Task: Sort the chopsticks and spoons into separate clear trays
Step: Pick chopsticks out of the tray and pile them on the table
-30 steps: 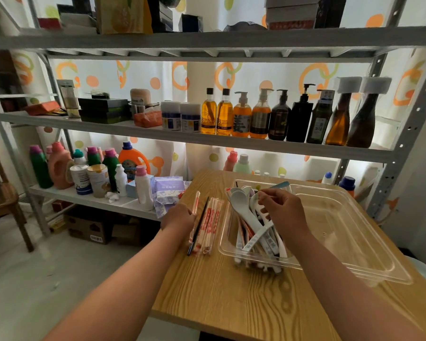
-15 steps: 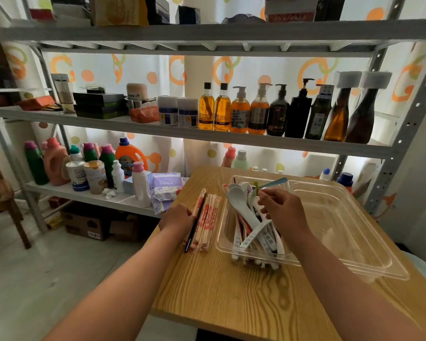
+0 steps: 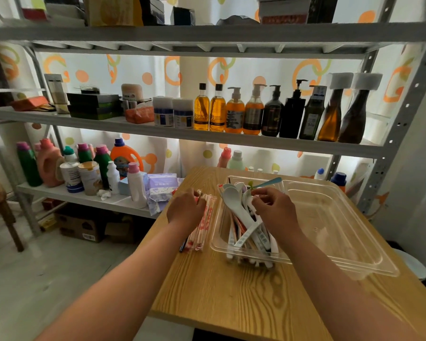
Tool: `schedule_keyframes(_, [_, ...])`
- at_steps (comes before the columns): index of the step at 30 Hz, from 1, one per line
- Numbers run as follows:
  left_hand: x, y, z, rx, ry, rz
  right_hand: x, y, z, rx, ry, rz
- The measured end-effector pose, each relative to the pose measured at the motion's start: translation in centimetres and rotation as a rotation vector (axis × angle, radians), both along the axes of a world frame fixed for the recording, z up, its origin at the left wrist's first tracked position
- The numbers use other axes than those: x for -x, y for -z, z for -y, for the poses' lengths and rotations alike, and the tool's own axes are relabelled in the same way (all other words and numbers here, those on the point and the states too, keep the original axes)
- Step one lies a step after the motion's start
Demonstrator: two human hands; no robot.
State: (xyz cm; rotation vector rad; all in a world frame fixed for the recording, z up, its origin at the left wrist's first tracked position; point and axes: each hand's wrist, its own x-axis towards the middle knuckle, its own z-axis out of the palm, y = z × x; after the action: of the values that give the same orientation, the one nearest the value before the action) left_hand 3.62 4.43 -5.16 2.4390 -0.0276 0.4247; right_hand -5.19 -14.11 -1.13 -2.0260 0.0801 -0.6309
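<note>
pump bottle (image 3: 234, 116) marked 姜, red-printed wrapped chopsticks (image 3: 202, 231)

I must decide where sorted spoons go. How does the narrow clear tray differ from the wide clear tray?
The narrow tray is packed with spoons; the wide tray looks empty. The narrow tray is slimmer and lies left of the wide tray. Both are clear plastic and sit on the wooden table.

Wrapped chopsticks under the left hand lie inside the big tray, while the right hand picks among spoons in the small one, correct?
No: head view shows the wrapped chopsticks on the table, left of the small tray, not in the big tray; the right hand is among the spoons.
</note>
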Motion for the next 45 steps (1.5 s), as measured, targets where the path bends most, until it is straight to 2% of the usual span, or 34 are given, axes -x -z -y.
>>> schedule_keyframes(4, [1.4,-1.5,2.8,0.087,0.068,-0.011,0.0,0.2,0.6,0.032,0.162,0.067])
schedule_keyframes(7, [2.0,-2.0,4.3,0.099,0.106,0.007,-0.5,0.5,1.4,0.063,0.223,0.046])
schedule_keyframes(17, [3.1,-1.3,6.2,0.186,0.078,0.092,-0.9,0.7,2.2,0.266,0.094,-0.112])
schedule_keyframes(22, [2.8,-0.8,6.4,0.184,0.133,0.082,-0.6,0.8,0.3,0.413,-0.084,-0.109])
schedule_keyframes(25, [2.5,-0.7,6.2,0.190,0.117,0.084,-0.4,1.4,-0.7,0.542,-0.161,-0.170])
schedule_keyframes(28, [2.5,-0.5,5.9,0.245,0.120,0.088,-0.4,1.7,-0.9,0.619,-0.097,-0.209])
schedule_keyframes(34, [3.1,-0.7,5.8,0.135,0.179,0.168,-0.5,1.5,-1.6,0.780,0.025,-0.269])
schedule_keyframes(38, [3.6,-0.9,5.7,0.172,0.192,0.063,-0.7,1.8,-2.4,0.834,0.074,-0.340])
schedule_keyframes(41, [3.8,-1.0,5.9,0.110,0.227,0.044,-0.6,2.2,-2.9,0.802,0.084,-0.314])
schedule_keyframes(45, [3.8,-1.1,6.0,0.071,0.215,0.028,-0.7,2.4,-2.7,0.605,0.087,-0.292])
